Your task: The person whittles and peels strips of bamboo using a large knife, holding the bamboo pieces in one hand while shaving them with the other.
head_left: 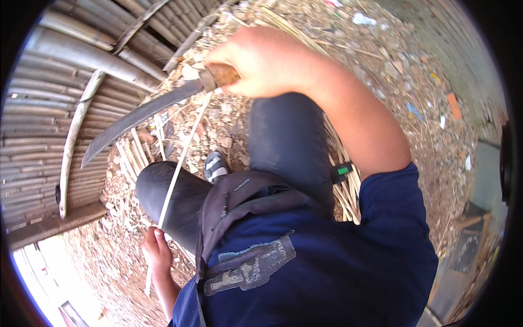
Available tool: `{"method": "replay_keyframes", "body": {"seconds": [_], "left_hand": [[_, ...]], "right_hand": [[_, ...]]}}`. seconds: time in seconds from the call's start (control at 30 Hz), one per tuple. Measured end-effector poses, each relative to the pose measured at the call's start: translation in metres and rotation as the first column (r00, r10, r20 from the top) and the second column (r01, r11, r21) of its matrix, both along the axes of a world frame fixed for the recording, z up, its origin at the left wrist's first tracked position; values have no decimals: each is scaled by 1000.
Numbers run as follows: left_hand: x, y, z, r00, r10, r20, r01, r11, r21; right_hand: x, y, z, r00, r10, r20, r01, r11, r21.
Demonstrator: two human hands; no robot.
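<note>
My right hand (pixel 259 61) is raised at the top middle, its fingers wrapped around the wooden handle of a machete (pixel 144 113). The long dark curved blade points down and to the left. At the lower left, my left hand (pixel 157 249) is closed on a thin pale bamboo strip (pixel 176 175). This strip slants up across my left thigh, and its upper end reaches the blade close to the handle. From this angle I cannot tell whether the edge touches it. A short tail of the strip shows below the left hand.
A bamboo-pole wall (pixel 43 120) stands on the left. Split strips (pixel 131 158) lie beyond my left knee, and more strips (pixel 347 193) lie by my right thigh. Rubble and chips cover the ground (pixel 381 82). My sandalled foot (pixel 216 167) shows between the knees.
</note>
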State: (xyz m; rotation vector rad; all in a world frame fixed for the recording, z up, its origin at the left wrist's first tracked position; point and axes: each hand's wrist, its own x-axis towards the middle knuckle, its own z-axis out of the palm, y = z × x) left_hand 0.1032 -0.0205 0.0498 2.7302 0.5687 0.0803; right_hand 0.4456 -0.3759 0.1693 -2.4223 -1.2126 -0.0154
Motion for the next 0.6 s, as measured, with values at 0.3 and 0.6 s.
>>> {"method": "replay_keyframes", "body": {"seconds": [0.3,0.6], "left_hand": [[-38,-30,-44,974,221,50,-222,975,25],[-29,-21,-41,975,222,-4,-222,972,-78]], "right_hand": [[5,106,-86,964,119,-238,-146,985,-97],[14,135,-72,964,93,-247,-163,946,-281]]}}
